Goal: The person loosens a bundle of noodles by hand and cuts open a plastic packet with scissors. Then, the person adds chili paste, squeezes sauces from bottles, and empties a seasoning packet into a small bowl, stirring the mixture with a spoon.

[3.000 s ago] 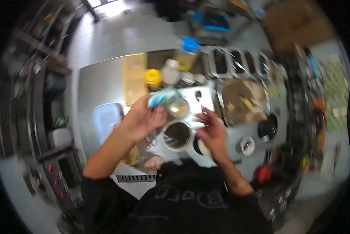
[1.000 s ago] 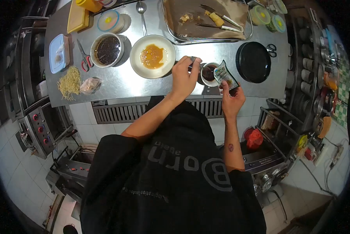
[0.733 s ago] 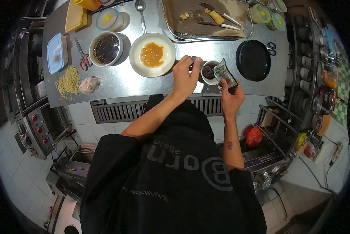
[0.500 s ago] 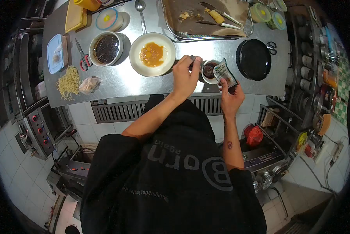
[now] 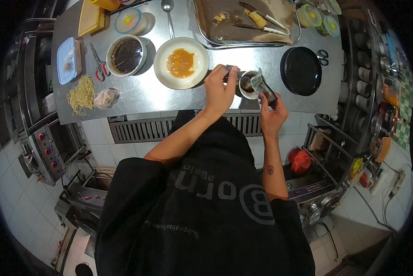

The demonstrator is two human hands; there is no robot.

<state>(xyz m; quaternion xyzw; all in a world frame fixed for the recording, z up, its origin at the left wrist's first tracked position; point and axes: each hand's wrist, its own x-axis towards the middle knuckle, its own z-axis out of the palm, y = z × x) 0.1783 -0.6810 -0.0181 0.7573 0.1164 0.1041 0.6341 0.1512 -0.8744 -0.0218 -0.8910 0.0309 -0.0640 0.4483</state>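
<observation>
My left hand [image 5: 221, 92] is closed on a dark handle at the left side of a small white cup [image 5: 249, 93]. Dark contents show inside the cup. Pinched in my right hand [image 5: 273, 112] is a small printed packet [image 5: 262, 87], tilted over the cup's right side. The packet's upper end reaches over the cup's rim; whether anything comes out of it I cannot tell. Left of my left hand sits a cream plate [image 5: 160, 69] with brown-orange sauce [image 5: 180, 63]. To the right of the packet stands a black round dish [image 5: 301, 71].
A lined tray [image 5: 215, 34] holds tongs [image 5: 273, 30] at the back. Left on the steel table are a bowl of dark liquid [image 5: 126, 55], red-handled scissors [image 5: 99, 66], noodles [image 5: 82, 96], a small bag [image 5: 107, 98] and a lidded box [image 5: 69, 62]. Black scissors [image 5: 323, 57] lie right.
Since one second ago, the packet in my right hand has tipped further over the cup and looks narrower. My left hand has stayed at the handle. The whole view has shifted slightly.
</observation>
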